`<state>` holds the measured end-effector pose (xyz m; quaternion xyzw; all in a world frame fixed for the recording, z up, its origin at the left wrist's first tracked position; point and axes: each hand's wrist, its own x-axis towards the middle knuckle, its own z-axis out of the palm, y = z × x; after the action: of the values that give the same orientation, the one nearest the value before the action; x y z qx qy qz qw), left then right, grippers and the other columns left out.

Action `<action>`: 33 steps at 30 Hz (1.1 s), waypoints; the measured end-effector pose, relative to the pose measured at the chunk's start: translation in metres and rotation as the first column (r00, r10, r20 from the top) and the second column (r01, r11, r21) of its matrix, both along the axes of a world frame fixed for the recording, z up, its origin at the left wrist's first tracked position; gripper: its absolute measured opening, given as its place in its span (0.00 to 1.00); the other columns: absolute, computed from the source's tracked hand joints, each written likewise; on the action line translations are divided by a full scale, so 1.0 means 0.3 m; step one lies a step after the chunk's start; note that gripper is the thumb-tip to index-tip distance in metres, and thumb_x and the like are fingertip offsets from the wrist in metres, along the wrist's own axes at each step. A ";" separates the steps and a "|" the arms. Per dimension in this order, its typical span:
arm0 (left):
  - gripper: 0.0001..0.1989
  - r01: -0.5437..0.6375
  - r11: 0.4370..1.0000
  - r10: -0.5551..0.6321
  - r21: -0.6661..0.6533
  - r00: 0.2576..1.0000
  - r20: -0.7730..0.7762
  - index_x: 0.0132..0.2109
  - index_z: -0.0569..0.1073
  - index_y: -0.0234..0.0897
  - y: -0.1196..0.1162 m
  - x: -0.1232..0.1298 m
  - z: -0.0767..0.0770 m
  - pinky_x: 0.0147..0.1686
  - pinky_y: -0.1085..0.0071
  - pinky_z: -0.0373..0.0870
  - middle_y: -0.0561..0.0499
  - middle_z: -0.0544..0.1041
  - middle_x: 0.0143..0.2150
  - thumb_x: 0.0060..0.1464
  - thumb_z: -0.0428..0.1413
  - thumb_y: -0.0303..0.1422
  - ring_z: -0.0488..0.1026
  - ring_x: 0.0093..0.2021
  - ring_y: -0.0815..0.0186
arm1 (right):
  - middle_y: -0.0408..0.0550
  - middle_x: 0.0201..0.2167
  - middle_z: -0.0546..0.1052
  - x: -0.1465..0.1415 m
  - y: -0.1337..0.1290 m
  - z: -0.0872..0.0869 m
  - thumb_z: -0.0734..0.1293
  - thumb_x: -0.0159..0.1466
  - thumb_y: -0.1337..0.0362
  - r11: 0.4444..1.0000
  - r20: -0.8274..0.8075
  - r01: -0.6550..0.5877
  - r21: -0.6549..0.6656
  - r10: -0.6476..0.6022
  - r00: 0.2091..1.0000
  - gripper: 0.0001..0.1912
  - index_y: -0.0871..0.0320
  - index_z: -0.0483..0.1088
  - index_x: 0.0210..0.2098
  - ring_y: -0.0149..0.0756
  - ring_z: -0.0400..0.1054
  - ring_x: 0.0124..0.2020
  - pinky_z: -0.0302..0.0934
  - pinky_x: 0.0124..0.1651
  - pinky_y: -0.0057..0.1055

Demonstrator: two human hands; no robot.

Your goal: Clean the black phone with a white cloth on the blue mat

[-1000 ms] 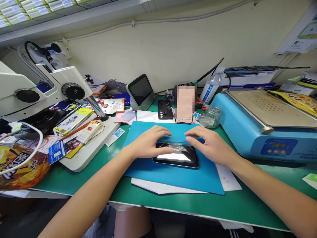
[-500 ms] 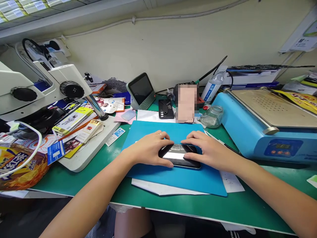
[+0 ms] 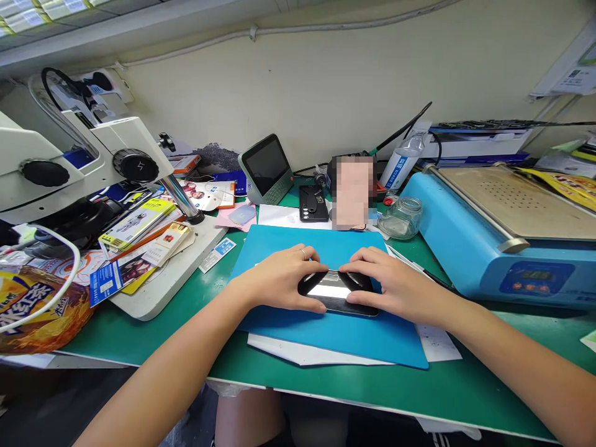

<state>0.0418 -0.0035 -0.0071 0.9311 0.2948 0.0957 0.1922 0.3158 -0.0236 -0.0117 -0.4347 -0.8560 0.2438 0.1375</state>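
A black smartphone (image 3: 335,303) with a glossy, reflecting face lies flat on a blue mat (image 3: 326,338). My left hand (image 3: 284,279) grips its left end, thumb along the near edge and fingers at the far edge. At the other end, my right hand (image 3: 391,282) holds the phone the same way, its thumb resting on the face near the close edge. A ring shows on one of my left fingers. White paper sticks out from under the mat.
A white microscope (image 3: 135,164) on a stand is at left among packets and cards. At right sits a blue heating plate machine (image 3: 465,248). Behind the mat are a glass jar (image 3: 401,220), a plastic bottle (image 3: 404,161), a black phone (image 3: 313,205) and a small screen device (image 3: 266,167).
Both hands keep nearly the same grip on the phone. The camera view has shifted very slightly, and the reflection on the phone's face looks a little different.
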 end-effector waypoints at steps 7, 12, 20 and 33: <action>0.31 0.003 1.000 -0.003 0.005 1.000 0.001 0.61 0.75 0.40 -0.001 0.001 0.001 0.49 0.60 0.71 0.43 0.75 0.54 0.54 0.67 0.47 0.73 0.52 0.52 | 0.54 0.53 0.74 -0.002 0.002 -0.001 0.71 0.59 0.37 0.999 0.049 -0.036 -0.012 0.036 0.998 0.35 0.46 0.73 0.60 0.56 0.69 0.53 0.67 0.52 0.53; 0.30 0.011 1.000 -0.011 0.000 1.000 -0.006 0.61 0.75 0.40 0.000 -0.001 0.002 0.49 0.61 0.71 0.44 0.75 0.54 0.55 0.67 0.48 0.73 0.52 0.52 | 0.54 0.55 0.72 -0.001 0.001 -0.006 0.71 0.59 0.37 0.999 0.057 -0.036 -0.013 0.037 0.998 0.36 0.46 0.72 0.61 0.56 0.68 0.55 0.67 0.54 0.52; 0.31 0.025 1.000 -0.025 0.003 1.000 0.002 0.61 0.75 0.40 0.005 -0.004 -0.002 0.48 0.61 0.70 0.44 0.75 0.54 0.55 0.66 0.49 0.73 0.52 0.52 | 0.54 0.56 0.73 -0.004 -0.002 0.000 0.71 0.60 0.38 0.997 0.061 -0.080 0.014 0.079 0.995 0.33 0.42 0.73 0.61 0.58 0.68 0.56 0.67 0.55 0.54; 0.32 0.039 0.999 -0.038 0.031 0.999 -0.026 0.61 0.74 0.36 -0.006 -0.006 0.016 0.49 0.61 0.70 0.43 0.75 0.55 0.56 0.65 0.50 0.72 0.51 0.53 | 0.57 0.58 0.75 -0.004 -0.023 0.017 0.69 0.66 0.49 0.962 0.140 -0.230 0.151 0.209 0.968 0.27 0.53 0.74 0.61 0.55 0.70 0.56 0.69 0.55 0.51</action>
<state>0.0399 -0.0054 -0.0025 0.9407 0.2777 0.0848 0.1754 0.3147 -0.0305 -0.0066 -0.3383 -0.9230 0.1582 0.0923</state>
